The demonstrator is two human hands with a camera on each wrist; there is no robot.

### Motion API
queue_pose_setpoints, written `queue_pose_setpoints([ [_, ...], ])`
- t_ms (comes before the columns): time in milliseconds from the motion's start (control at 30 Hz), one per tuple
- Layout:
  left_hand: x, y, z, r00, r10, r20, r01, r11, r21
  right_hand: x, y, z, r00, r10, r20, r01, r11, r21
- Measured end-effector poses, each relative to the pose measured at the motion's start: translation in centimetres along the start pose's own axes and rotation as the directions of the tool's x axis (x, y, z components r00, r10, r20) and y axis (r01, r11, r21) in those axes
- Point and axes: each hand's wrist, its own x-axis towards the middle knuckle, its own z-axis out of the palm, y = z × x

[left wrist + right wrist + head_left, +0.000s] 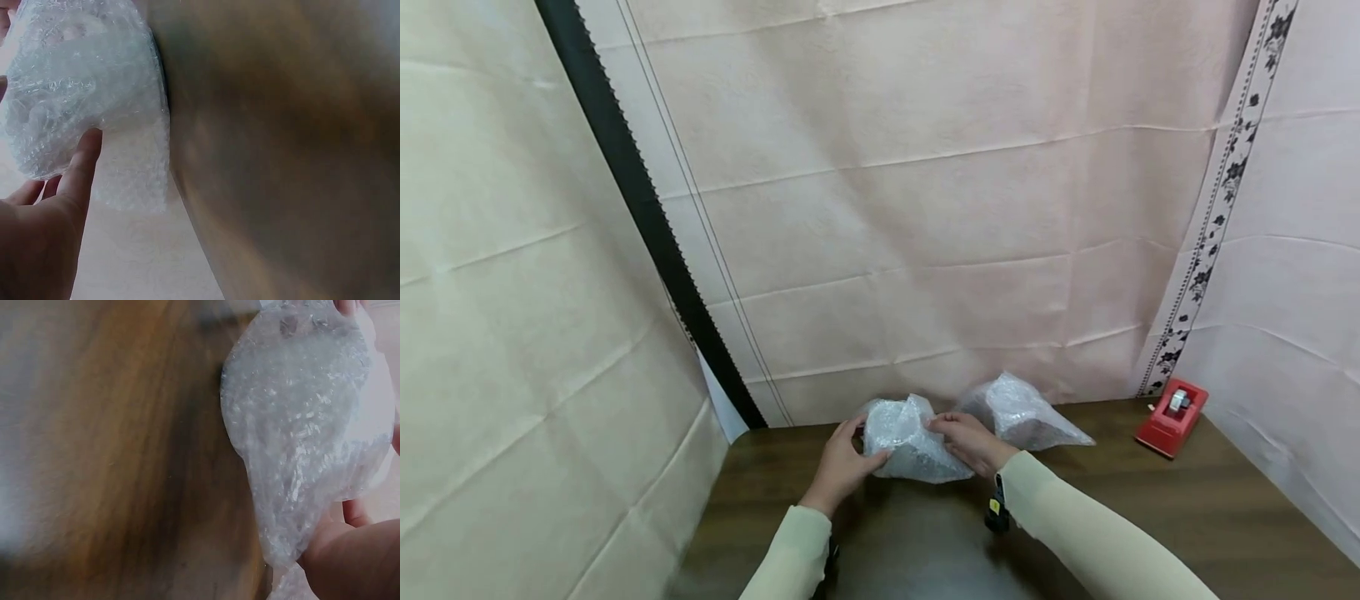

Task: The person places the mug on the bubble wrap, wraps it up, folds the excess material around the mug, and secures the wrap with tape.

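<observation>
A bundle in clear bubble wrap [910, 442] stands near the table's back edge, and the wrap hides what is inside. My left hand [841, 468] grips its left side, thumb across the front and fingers behind. On the other side, my right hand [973, 442] pinches the wrap near the top right. In the left wrist view, one left digit presses on the crinkled wrap [81, 94]. Seen from the right wrist, the bundle [300, 412] narrows to a loose flap of wrap beside the right palm.
Behind my right hand sits a second bubble-wrapped bundle [1026, 412]. A red tape dispenser [1172, 418] stands at the right on the dark wooden table [1120, 500]. Creased cloth [925, 208] hangs along the back and both sides.
</observation>
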Motion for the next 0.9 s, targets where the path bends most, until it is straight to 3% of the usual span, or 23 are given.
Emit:
queue_pose_setpoints([
  [200, 0.7, -0.4, -0.6, 0.999, -0.031, 0.011, 0.031, 1.0, 0.001, 0.6, 0.7, 0.8, 0.999, -0.027, -0.026, 0.027, 0.999, 0.023],
  [533, 0.1, -0.7, -1.2, 0.997, -0.064, 0.044, 0.066, 0.997, -0.039, 0.1, 1.1, 1.5, 1.0, -0.005, -0.009, 0.006, 0.999, 0.035],
  [733, 0.2, -1.3, -1.3, 0.997, -0.069, 0.046, 0.07, 0.997, -0.013, -0.1, 0.9, 1.7, 0.999, -0.043, -0.028, 0.041, 0.996, -0.077],
  [900, 0.3, -1.7, -1.7, 0.993, -0.098, 0.065, 0.099, 0.995, -0.016, -1.3, 1.3, 0.5, 0.993, -0.1, -0.065, 0.086, 0.978, -0.188],
])
